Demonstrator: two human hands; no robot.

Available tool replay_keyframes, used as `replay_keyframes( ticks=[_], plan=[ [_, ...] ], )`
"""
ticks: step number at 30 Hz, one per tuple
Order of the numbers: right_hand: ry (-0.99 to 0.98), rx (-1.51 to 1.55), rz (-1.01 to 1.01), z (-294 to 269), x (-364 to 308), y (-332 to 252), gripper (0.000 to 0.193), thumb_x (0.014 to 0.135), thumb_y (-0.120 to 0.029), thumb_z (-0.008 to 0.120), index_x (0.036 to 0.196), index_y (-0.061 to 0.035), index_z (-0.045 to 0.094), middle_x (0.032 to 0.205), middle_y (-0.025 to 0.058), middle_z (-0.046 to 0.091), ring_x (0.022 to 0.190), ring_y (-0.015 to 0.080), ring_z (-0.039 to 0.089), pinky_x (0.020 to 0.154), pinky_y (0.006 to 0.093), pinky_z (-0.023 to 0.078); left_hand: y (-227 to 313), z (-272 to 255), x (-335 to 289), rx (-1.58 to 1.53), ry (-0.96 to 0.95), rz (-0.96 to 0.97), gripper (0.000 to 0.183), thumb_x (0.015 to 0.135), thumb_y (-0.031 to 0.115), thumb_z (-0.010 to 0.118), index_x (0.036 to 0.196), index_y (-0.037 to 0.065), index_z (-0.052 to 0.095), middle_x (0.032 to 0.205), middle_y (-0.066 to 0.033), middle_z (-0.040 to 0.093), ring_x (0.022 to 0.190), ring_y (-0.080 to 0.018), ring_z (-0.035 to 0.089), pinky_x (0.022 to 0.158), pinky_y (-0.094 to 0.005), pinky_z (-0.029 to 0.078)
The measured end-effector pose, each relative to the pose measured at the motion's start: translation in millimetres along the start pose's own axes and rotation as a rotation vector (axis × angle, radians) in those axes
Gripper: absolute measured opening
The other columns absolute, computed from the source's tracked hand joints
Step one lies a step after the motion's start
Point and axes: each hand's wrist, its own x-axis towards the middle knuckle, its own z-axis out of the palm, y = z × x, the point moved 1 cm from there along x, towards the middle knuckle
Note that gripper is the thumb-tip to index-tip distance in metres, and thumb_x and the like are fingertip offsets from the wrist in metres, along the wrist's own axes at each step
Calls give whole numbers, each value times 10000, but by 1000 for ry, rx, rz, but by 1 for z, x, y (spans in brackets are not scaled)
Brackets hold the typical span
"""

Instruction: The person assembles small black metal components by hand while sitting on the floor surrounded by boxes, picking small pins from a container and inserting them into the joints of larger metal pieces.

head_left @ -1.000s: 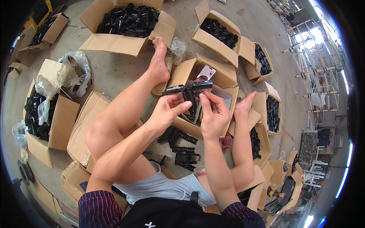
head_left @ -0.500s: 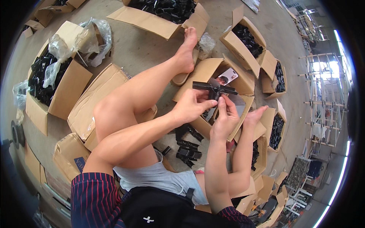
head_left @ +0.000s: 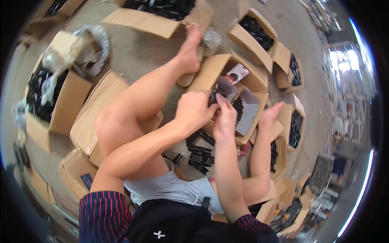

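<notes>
My left hand (head_left: pixel 193 108) is closed around a black plastic tube connector (head_left: pixel 213 95), most of which the fingers cover. Pressed up against it from the other side, the thumb and fingers of my right hand (head_left: pixel 225 120) pinch the same part. Both hands are slightly blurred, just over the near left edge of an open cardboard box (head_left: pixel 256 121). Inside that box are grey-walled compartments with small dark pieces (head_left: pixel 239 109), too small to name. A phone (head_left: pixel 237 73) leans at its far side. Between my legs, several black plastic connectors (head_left: pixel 201 156) lie in a pile.
Open cartons of black parts stand all round: one at the left (head_left: pixel 67 103) with clear plastic bags (head_left: pixel 95 50), one ahead (head_left: pixel 139 22), others to the right (head_left: pixel 253 48). A flattened carton (head_left: pixel 95 111) lies by my left leg. Metal racks (head_left: pixel 344 93) stand far right.
Both hands have come slightly left with the connector, which has turned so that its long crossbar no longer shows. The box's compartments are now less covered. The whole view has shifted a little.
</notes>
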Motion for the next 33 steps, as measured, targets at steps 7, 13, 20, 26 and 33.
replay_keyframes(
  ticks=[7,13,20,26,33],
  plan=[
    [-59,108,97,-10,7,-6,144,920,-243,737,1001,-125,728,928,-38,698,840,65,584,755,250,421,-25,19,8,-911,-317,-480,294,1060,254,553,1183,22,686,1033,-14,720,916,-110,682,848,-288,570],
    [-4,-155,-24,-29,2,-16,247,949,-207,719,1095,-11,748,1019,29,737,947,99,635,866,264,468,-22,38,5,-1107,-389,-597,270,1067,259,546,1213,64,662,1037,-5,709,905,-87,675,902,-264,566],
    [360,-434,-286,-151,116,10,222,1018,-106,574,1189,-23,687,964,100,735,784,136,685,673,275,545,-21,16,6,-1285,-271,-588,205,1059,263,561,1145,85,616,1054,-14,697,943,-102,655,939,-295,540],
    [336,-1219,-296,-210,148,45,209,881,-150,678,1055,-44,723,941,203,735,913,390,706,838,471,546,-30,39,7,-1380,-254,-527,146,1051,254,569,1111,122,586,1106,-7,684,966,-91,620,900,-299,498],
    [321,-1311,-309,-166,149,47,176,870,-120,676,1018,-27,686,1008,253,708,1010,436,669,899,517,529,-14,19,1,-1264,-216,-522,110,1048,241,565,1088,139,579,1153,-41,696,900,-91,611,823,-283,490]
  ],
)
